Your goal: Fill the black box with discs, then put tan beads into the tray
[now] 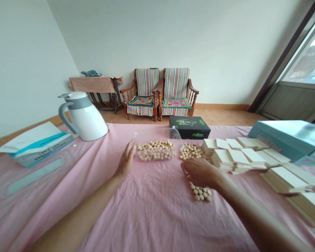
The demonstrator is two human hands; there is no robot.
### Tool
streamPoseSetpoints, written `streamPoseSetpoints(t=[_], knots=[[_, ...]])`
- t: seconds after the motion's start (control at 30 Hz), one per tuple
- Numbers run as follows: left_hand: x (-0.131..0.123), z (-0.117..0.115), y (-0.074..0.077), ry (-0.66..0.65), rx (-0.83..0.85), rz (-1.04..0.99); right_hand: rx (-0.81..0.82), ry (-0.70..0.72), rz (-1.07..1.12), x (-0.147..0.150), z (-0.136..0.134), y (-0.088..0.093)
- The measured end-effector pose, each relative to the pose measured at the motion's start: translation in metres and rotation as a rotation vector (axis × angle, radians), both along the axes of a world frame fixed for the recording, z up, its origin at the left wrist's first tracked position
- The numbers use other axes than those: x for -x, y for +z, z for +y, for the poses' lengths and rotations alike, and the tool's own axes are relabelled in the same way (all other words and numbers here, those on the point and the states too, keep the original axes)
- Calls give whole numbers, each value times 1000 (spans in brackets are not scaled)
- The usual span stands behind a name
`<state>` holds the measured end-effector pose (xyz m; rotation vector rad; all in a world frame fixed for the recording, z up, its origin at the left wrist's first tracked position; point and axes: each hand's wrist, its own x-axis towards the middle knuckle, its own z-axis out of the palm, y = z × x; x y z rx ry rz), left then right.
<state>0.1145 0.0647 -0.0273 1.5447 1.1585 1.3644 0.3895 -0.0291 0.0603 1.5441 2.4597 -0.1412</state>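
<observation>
My left hand (126,161) rests on the pink tablecloth (152,210) with its fingers stretched out, touching the left end of a clear plastic container (157,141) filled with small beige round pieces (155,150). My right hand (199,171) lies curled, palm down, over a loose patch of the same beige pieces (201,193). Whether its fingers hold any of them is hidden. More loose pieces (191,151) sit just beyond that hand.
Stacks of pale flat wooden tiles (233,155) spread to the right. A teal box (288,138) and a black box (190,127) stand behind them. A white jug (82,117) and a white-and-blue envelope (36,141) lie at left. Two wooden chairs (160,92) stand by the far wall.
</observation>
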Motion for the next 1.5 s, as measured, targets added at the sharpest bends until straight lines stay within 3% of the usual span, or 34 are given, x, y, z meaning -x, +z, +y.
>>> streamPoseSetpoints(t=[0.2, 0.33, 0.47, 0.53, 0.67, 0.77, 0.87, 1.0, 1.17, 1.23, 1.37, 1.5], knots=[[-2, -2, 3, -9, 1, -15, -38, 34, 30, -2, -1, -2], [-3, -3, 5, -4, 4, -14, -86, 42, 266, -6, 2, 7], [-3, -2, 4, 9, 3, -15, -387, -136, 650, -4, 10, 18], [-4, -2, 4, 10, 8, -16, -506, -208, 739, -2, 13, 21], [-4, -2, 4, 2, 12, -17, -322, -163, 512, -7, 10, 21], [-3, -2, 4, -12, 7, -22, -114, -75, 234, -10, 5, 12], [-3, -2, 5, -15, 3, -25, -34, -11, 55, -8, 2, 1], [-3, -4, 7, 1, 9, -16, -24, -17, 20, -3, 3, -5], [-3, -3, 4, 1, 6, -13, 18, -4, 170, -9, 3, 8], [-2, -2, 2, 1, 10, -15, -93, -27, 389, -10, 4, 17], [-2, -2, 3, 4, 22, -11, -514, -180, 832, -4, 6, 30], [-3, -3, 5, 5, 16, -13, -556, -183, 858, -4, 11, 25]])
